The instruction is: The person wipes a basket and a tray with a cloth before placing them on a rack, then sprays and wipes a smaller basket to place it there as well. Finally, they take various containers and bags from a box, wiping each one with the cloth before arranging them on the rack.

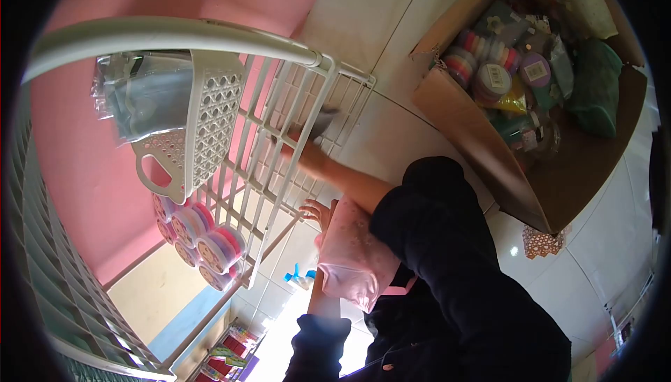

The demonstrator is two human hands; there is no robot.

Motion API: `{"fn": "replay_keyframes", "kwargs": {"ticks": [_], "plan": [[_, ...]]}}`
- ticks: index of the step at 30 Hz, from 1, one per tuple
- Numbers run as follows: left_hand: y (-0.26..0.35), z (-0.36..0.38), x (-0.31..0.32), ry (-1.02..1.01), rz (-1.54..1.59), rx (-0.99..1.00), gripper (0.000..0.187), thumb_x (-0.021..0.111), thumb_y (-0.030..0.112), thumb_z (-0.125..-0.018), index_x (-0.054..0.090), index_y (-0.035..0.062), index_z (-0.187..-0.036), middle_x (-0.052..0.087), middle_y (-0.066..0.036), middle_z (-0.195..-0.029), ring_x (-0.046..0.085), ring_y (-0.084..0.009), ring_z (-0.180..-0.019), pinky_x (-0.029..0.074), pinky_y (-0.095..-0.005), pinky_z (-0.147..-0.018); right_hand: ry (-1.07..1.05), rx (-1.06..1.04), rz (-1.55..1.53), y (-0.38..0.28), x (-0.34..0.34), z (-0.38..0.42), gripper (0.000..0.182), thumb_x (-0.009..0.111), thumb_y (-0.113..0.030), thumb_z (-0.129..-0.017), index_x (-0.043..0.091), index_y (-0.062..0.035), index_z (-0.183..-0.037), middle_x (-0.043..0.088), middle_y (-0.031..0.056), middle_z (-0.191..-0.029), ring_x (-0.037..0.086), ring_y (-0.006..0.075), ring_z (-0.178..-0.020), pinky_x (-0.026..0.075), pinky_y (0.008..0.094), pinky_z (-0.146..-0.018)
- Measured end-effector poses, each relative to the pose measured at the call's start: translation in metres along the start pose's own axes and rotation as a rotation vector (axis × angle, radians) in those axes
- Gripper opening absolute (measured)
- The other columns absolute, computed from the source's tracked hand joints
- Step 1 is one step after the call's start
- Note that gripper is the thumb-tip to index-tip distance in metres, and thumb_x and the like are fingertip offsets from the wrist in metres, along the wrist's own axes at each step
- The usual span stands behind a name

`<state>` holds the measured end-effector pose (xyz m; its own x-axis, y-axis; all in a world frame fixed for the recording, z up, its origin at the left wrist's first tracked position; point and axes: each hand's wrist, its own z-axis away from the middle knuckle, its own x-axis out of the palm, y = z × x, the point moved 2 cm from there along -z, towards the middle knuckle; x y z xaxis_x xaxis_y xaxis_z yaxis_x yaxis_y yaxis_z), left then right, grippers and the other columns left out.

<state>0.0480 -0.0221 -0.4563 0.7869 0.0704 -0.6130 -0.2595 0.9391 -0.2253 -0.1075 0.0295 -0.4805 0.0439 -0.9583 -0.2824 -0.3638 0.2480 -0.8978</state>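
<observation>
My right hand [299, 143], smeared by motion, reaches in among the bars of the white wire rack [260, 151]. At its fingers is a blurred dark grey item [324, 122], its kind unclear. Lower down, my left hand [318, 213] has its fingers spread close to the rack's lower rail. A shiny pink pouch [356, 256] lies across my left forearm and against my body, hiding part of that arm.
A white perforated basket [215, 116] holds clear-wrapped grey packets [150, 95]. Round tubs of coloured bands [218, 249] sit below it. On the tiled floor, an open cardboard box [489, 137] contains tubs and packets. A brown lattice item [544, 241] lies beside it.
</observation>
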Motion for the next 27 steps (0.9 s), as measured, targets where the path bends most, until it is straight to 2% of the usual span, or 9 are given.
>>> {"fn": "replay_keyframes", "kwargs": {"ticks": [2, 6, 8, 13, 15, 17, 20, 25, 27], "plan": [[0.001, -0.002, -0.001, 0.008, 0.014, -0.001, 0.06, 0.045, 0.031, -0.081, 0.02, 0.0073, -0.13, -0.006, -0.032, -0.132, -0.018, -0.0518, -0.118, -0.003, -0.0592, -0.096, -0.083, -0.475, 0.547, -0.022, 0.016, 0.026, 0.007, 0.051, -0.008, -0.065, 0.058, -0.0105, -0.064, 0.054, 0.002, -0.085, 0.051, 0.0151, -0.09, 0.038, 0.0306, -0.081], [0.0, -0.009, 0.002, 0.007, 0.067, -0.022, 0.059, 0.046, 0.03, -0.081, 0.021, 0.0077, -0.13, -0.006, -0.032, -0.132, -0.017, -0.0521, -0.118, -0.002, -0.0594, -0.096, -0.146, -0.438, 0.385, -0.025, 0.006, 0.027, 0.008, 0.056, -0.007, -0.062, 0.062, -0.0109, -0.065, 0.06, 0.0023, -0.091, 0.055, 0.0156, -0.091, 0.041, 0.0297, -0.078], [-0.003, -0.014, 0.007, 0.008, 0.11, -0.039, 0.059, 0.046, 0.03, -0.081, 0.021, 0.0079, -0.13, -0.005, -0.032, -0.132, -0.017, -0.0523, -0.118, -0.002, -0.0595, -0.096, -0.476, -0.046, -0.048, -0.014, -0.014, 0.016, 0.018, 0.055, 0.0, -0.057, 0.065, -0.01, -0.069, 0.063, 0.0072, -0.08, 0.059, 0.0222, -0.079, 0.045, 0.0326, -0.07], [0.005, 0.003, -0.019, -0.141, 0.089, 0.055, 0.068, 0.046, 0.031, -0.082, 0.013, -0.0047, -0.129, -0.004, -0.031, -0.133, -0.012, -0.0514, -0.12, 0.001, -0.0548, -0.099, -0.196, 0.404, -0.646, -0.021, -0.131, 0.003, 0.04, 0.042, 0.006, -0.048, 0.067, -0.0072, -0.077, 0.064, 0.0093, -0.078, 0.059, 0.0166, -0.075, 0.045, 0.0241, -0.069], [-0.027, -0.007, 0.04, 0.138, 1.017, -0.057, 0.06, 0.043, 0.03, -0.086, 0.019, -0.0027, -0.13, 0.008, -0.028, -0.134, 0.008, -0.0425, -0.125, 0.014, -0.0473, -0.1, -0.061, 0.575, -1.027, -0.033, -0.18, 0.012, 0.039, 0.043, 0.004, -0.053, 0.062, 0.0009, -0.087, 0.062, 0.011, -0.087, 0.058, 0.0185, -0.081, 0.044, 0.0272, -0.077], [0.001, 0.096, -0.009, -0.073, 1.211, 0.356, 0.063, 0.041, 0.035, -0.086, 0.016, -0.0029, -0.13, 0.019, -0.022, -0.134, 0.025, -0.0289, -0.122, 0.026, -0.0362, -0.097, 0.042, 0.667, -1.406, -0.043, -0.223, 0.033, 0.035, 0.045, -0.004, -0.066, 0.055, 0.0026, -0.098, 0.058, 0.0126, -0.099, 0.055, 0.0204, -0.089, 0.042, 0.0309, -0.083], [0.043, 0.198, -0.025, -0.023, 1.697, 0.239, 0.064, 0.048, 0.025, -0.084, 0.015, -0.0043, -0.131, 0.027, -0.015, -0.131, 0.033, -0.0216, -0.117, 0.031, -0.0306, -0.093, 0.046, 0.635, -1.905, -0.066, -0.273, 0.062, 0.031, 0.044, -0.02, -0.083, 0.05, -0.0002, -0.106, 0.054, 0.0124, -0.107, 0.052, 0.021, -0.097, 0.039, 0.0331, -0.089], [0.097, 0.255, -0.052, -0.44, 2.046, -0.121, 0.05, 0.055, 0.019, -0.078, 0.034, 0.002, -0.12, 0.04, -0.011, -0.121, 0.042, -0.021, -0.109, 0.037, -0.0404, -0.087, 0.462, 0.866, -1.618, -0.103, -0.325, 0.092, 0.034, 0.047, -0.03, -0.083, 0.052, -0.0033, -0.104, 0.057, 0.0105, -0.101, 0.056, 0.0238, -0.089, 0.042, 0.0361, -0.085], [0.103, 0.24, -0.015, -0.441, 2.073, 0.057, 0.04, 0.057, 0.014, -0.076, 0.042, -0.0005, -0.111, 0.047, -0.01, -0.109, 0.049, -0.0197, -0.098, 0.043, -0.0364, -0.077, 0.465, 0.926, -1.595, -0.135, -0.34, 0.086, 0.032, 0.048, -0.031, -0.083, 0.053, -0.0046, -0.102, 0.058, 0.0084, -0.096, 0.057, 0.0217, -0.081, 0.045, 0.0345, -0.078]]}}
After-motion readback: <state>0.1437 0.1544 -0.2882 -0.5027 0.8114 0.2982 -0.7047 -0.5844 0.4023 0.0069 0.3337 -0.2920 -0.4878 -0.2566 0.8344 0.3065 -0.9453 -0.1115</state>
